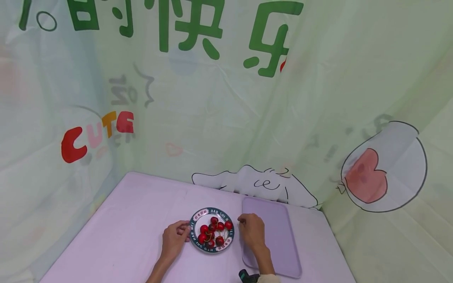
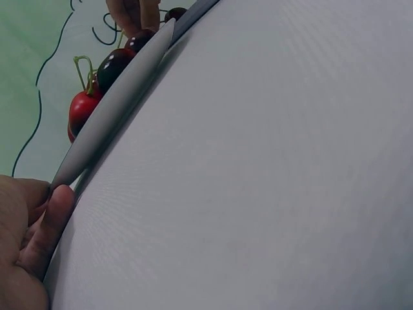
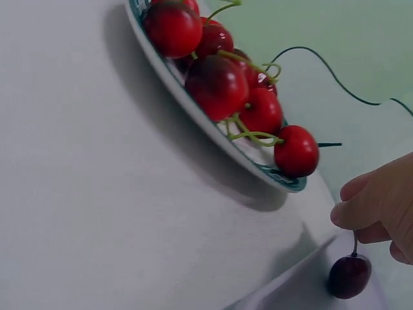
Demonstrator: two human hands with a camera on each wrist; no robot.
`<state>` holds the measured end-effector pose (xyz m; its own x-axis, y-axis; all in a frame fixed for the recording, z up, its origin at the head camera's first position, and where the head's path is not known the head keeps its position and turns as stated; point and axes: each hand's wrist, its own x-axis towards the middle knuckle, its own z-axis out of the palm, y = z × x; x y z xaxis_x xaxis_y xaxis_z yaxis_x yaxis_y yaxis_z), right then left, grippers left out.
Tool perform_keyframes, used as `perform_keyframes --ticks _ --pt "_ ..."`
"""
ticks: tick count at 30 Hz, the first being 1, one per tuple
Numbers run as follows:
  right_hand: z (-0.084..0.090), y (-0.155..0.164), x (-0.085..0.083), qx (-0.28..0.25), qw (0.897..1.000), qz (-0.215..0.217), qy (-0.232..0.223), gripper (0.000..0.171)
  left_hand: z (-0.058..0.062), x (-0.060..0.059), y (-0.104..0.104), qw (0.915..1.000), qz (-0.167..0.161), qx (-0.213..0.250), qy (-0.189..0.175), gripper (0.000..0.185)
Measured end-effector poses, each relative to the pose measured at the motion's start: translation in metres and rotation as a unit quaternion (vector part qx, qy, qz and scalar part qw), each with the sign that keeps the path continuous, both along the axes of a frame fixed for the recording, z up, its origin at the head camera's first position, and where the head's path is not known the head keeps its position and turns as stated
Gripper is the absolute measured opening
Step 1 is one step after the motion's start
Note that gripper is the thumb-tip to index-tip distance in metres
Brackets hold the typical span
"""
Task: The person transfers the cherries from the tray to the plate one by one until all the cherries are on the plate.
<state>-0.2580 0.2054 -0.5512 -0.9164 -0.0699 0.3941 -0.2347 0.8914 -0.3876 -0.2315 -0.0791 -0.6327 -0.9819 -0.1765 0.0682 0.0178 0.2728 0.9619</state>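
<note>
A round plate with a dark green patterned rim holds several red and dark red cherries, some with green stems. My left hand pinches the plate's left edge between thumb and fingers; the left wrist view shows fingers at the rim. Right of the plate, my right hand is over the left part of a lilac tray. In the right wrist view it pinches a stem, and a dark red cherry hangs from it near the tray's edge.
Both plate and tray are on a pale lilac tabletop. Behind and beside it hangs a light green printed cloth. A black band-like device is at the right wrist.
</note>
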Motion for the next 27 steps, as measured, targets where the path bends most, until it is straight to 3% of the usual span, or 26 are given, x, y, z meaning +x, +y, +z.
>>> perform_keyframes --ticks 9,19,23,27 --pt "0.022 0.008 0.012 -0.074 0.997 -0.026 0.001 0.015 0.000 0.001 0.001 1.0000 0.002 0.001 -0.003 0.026" --pt "0.006 0.033 0.011 -0.171 0.983 -0.067 0.022 0.012 0.000 0.001 0.000 1.0000 -0.001 0.009 0.002 0.026" --pt "0.005 0.038 0.012 -0.222 0.970 -0.095 0.024 0.009 -0.001 0.000 0.000 0.9999 -0.003 0.013 0.006 0.025" --pt "-0.002 0.041 0.014 -0.302 0.945 -0.130 0.007 0.008 -0.001 0.000 0.001 0.9999 -0.003 0.010 0.005 0.025"
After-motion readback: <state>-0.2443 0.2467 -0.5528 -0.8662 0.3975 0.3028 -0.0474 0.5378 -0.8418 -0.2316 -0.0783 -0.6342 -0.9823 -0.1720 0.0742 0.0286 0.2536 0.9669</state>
